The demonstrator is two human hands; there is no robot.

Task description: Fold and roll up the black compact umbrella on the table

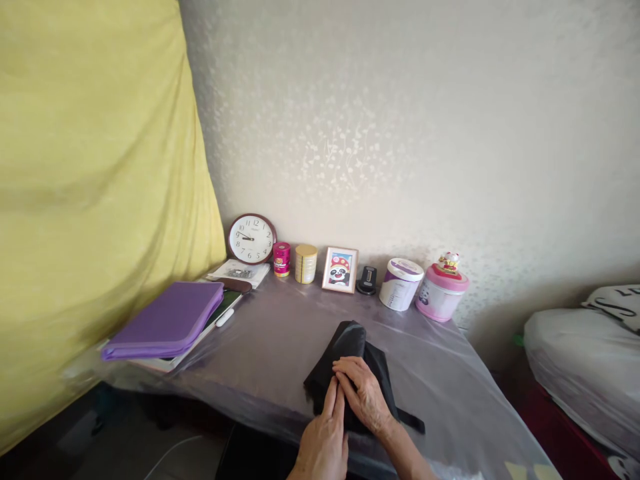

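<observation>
Left hand (323, 437): fingers straight, narrow, resting on black cloth (345, 340). Right hand (367, 397): fingers close together, laid on same cloth, tips meeting the left's. Cannot tell whether either grips fabric. Cloth lies bunched on surface (265, 347), near side, right of centre. Purple folder (167, 320) at left; picture frame (340, 270) and clock (251, 239) far.

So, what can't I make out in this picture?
Head view:
Middle of the black fabric: covered by left hand and right hand.
Fine print on the purple-and-white tub: too small.
Rest of the lettered white cloth: cut off by right edge.
Whatever lies directly under the purple folder: covered by it.
</observation>
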